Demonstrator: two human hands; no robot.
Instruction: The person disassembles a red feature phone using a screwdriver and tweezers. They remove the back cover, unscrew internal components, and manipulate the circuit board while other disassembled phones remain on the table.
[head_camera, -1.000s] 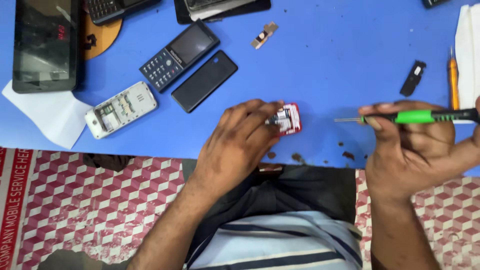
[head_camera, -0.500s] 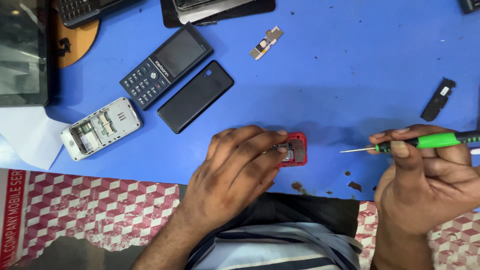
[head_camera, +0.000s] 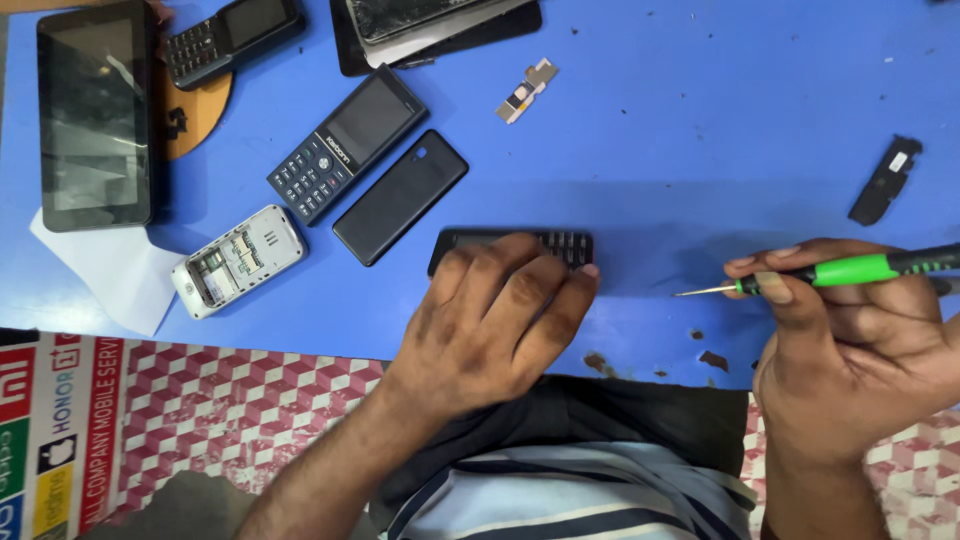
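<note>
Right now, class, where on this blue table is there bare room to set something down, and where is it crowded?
Bare: the blue tabletop between the small metal bracket and the black plastic clip. Crowded: the upper left, around the black tablet, dark keypad phone and white opened phone.

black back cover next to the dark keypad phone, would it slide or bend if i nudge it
The black back cover lies flat on the smooth blue table, so it would probably slide easily. It looks like a thin plastic shell, likely light and slightly flexible. Flat and rectangular, it should not roll or tip.
</note>
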